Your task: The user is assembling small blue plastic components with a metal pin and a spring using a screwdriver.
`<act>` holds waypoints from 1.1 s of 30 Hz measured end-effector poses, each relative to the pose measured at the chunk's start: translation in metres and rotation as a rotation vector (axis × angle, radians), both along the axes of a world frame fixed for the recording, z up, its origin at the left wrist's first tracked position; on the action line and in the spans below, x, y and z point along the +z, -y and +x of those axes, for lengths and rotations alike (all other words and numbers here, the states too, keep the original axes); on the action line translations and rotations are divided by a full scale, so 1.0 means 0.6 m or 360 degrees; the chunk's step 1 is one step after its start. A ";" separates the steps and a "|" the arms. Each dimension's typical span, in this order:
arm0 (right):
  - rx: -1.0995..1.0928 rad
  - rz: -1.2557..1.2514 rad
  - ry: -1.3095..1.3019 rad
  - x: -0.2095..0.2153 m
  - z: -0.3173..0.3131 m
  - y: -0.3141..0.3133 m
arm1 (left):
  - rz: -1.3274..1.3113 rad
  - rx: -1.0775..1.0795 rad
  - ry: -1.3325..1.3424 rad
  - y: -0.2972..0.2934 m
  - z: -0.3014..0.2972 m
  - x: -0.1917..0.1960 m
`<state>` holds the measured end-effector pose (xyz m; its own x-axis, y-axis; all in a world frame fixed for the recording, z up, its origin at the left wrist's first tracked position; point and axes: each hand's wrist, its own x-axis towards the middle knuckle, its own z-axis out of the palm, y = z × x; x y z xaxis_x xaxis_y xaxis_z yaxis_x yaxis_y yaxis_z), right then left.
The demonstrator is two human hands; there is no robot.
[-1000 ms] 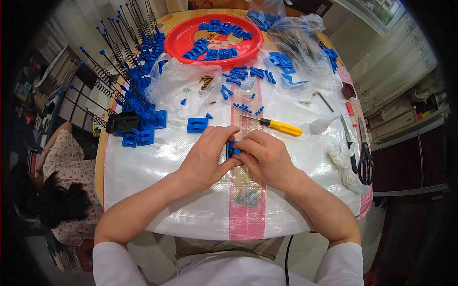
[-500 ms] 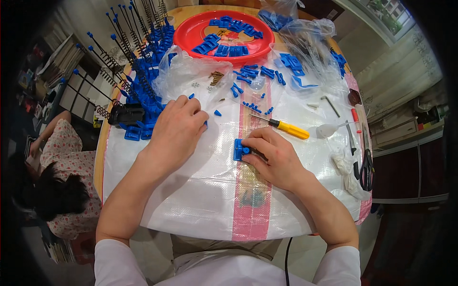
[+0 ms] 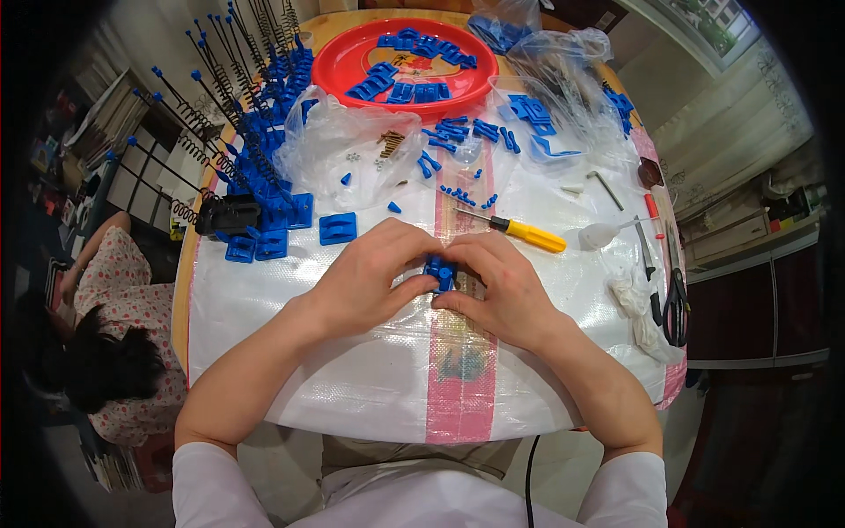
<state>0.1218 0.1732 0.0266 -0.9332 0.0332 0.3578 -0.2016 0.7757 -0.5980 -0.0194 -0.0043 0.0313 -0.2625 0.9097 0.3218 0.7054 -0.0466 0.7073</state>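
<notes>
A small blue plastic part [image 3: 441, 272] with a round knob stands on the sheet's pink stripe, pinched between both hands. My left hand [image 3: 377, 275] closes on it from the left, thumb and fingertips at its near and far sides. From the right, my right hand [image 3: 500, 283] grips it with thumb and bent fingers. The fingers hide much of the part. Left of my hands lies a flat blue square piece [image 3: 337, 229] with a raised middle. Beyond them are a small blue cone [image 3: 394, 208] and a yellow-handled screwdriver [image 3: 535, 236].
Blue assemblies with springs and rods [image 3: 264, 167] crowd the left. A red tray [image 3: 327, 84] of blue parts stands at the back. Brass screws [image 3: 390, 143] lie on a plastic bag [image 3: 326, 141]. Scissors [image 3: 676, 312] lie at right. Another person [image 3: 132, 326] is at far left.
My left hand has come right and nearer, joining the right hand at the blue part. The blue square piece where it was now shows. My right hand stays nearly in place.
</notes>
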 end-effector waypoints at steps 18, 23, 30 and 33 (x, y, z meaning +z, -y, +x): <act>-0.0152 -0.0157 0.0055 0.015 0.009 -0.010 | 0.0328 0.0062 0.1470 -0.032 0.041 -0.034; -0.0160 -0.0263 0.0053 0.009 0.011 -0.005 | 0.0290 0.0067 0.1114 -0.028 0.038 -0.039; -0.0131 -0.0273 -0.0037 0.010 0.012 -0.003 | 0.0329 0.0207 0.1620 -0.022 0.051 -0.030; -0.0081 -0.0283 -0.0085 0.010 0.011 -0.008 | 0.0193 0.0174 0.1780 -0.019 0.041 -0.024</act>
<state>0.1283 0.1780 0.0327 -0.9085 0.1470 0.3912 -0.2001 0.6688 -0.7160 0.0050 0.0073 0.0169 -0.5345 0.8431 -0.0593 -0.3165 -0.1347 0.9390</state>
